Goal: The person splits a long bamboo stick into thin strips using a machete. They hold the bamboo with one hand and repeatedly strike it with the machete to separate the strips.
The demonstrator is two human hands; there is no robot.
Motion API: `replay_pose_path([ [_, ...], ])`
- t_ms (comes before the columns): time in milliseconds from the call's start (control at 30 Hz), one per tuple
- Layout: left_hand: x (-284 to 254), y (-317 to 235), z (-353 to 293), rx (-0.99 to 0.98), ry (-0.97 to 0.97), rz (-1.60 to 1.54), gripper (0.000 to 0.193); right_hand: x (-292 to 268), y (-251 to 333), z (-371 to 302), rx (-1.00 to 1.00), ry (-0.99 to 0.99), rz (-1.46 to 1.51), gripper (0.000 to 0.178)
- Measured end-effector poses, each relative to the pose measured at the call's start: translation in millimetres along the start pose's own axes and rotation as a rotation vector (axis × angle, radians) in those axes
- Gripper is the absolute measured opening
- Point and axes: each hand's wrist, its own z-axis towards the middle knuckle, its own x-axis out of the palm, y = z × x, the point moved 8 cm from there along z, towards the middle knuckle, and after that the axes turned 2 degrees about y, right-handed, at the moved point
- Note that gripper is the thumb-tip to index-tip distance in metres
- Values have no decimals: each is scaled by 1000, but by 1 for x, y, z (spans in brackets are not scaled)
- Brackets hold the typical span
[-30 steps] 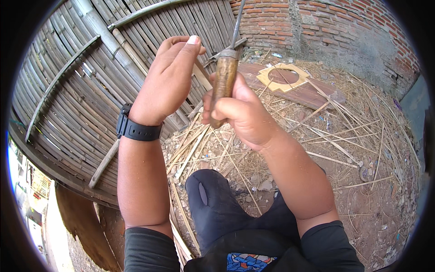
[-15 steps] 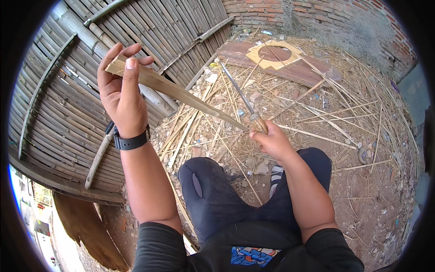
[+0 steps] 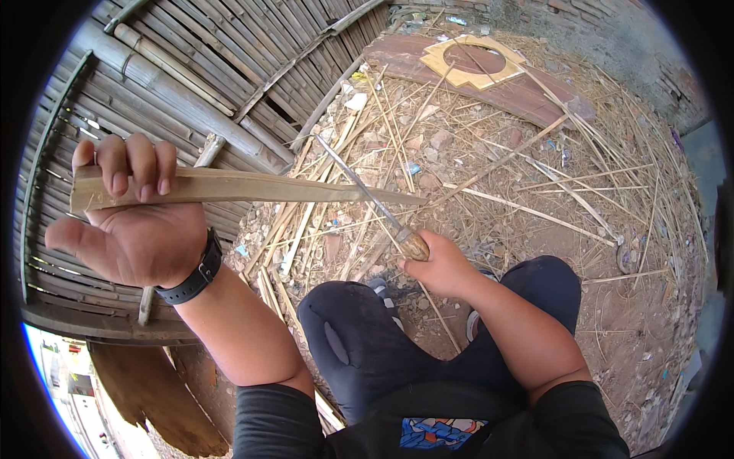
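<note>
My left hand is turned palm up at the left, its fingers curled over the wide end of a split bamboo piece; the thumb sticks out away from it. The piece lies nearly level and narrows to a point toward the right. My right hand grips the wooden handle of a long-bladed knife above my knees. Its thin blade slants up and to the left, crossing the bamboo near the tapered end. From this angle I cannot tell whether blade and bamboo touch.
Split bamboo strips lie scattered over stony, straw-covered ground. Farther off, a brown board carries a yellow frame with a round opening. A bamboo slat wall stands close on the left, a brick wall at the back.
My left hand has turned over and moved left and down, swinging the bamboo from a slant to nearly level. The knife has shifted left and down, and its blade now crosses the bamboo.
</note>
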Motion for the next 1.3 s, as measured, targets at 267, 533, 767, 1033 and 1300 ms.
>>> replay_pose_path([
  [267, -25, -21, -20, -9, -138, 11, 51, 23, 48, -8, -135, 47, -16, 36],
  [533, -58, -25, -30, 75, -482, 315, 62, 38, -53, 38, 64, -93, -32, 36],
  [767, -59, -23, -28, 44, -459, 293, 60, 69, 43, 21, -201, -134, 25, 31],
  [1033, -93, -27, -40, 66, -655, 471, 55, 77, -144, 83, 176, -142, 56, 35],
  [1300, -111, -37, -34, 62, -574, 375, 50, 84, 23, 37, -233, -12, 27, 27],
])
